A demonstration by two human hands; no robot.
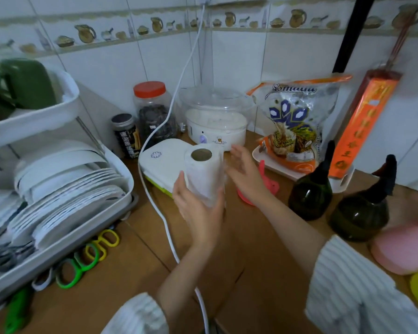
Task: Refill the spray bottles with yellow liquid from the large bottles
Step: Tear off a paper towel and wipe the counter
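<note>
brown counter (251, 273): dish rack (121, 179) at left, scissors (82, 263) lower left, two dark green spray bottles (310, 196) at right, white cable (169, 237) across the middle

Two dark green spray bottles (309, 196) (358, 218) with black nozzles are seen on a brown counter (135, 261). A white paper towel roll (204, 174), a red-lidded jar (152, 112), green and yellow scissors (87, 259) and striped white sleeves (362, 288) are shown.

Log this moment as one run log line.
left hand: holds paper towel roll upright | right hand: open beside roll, blurred | two dark green spray bottles: on counter, untouched
</note>
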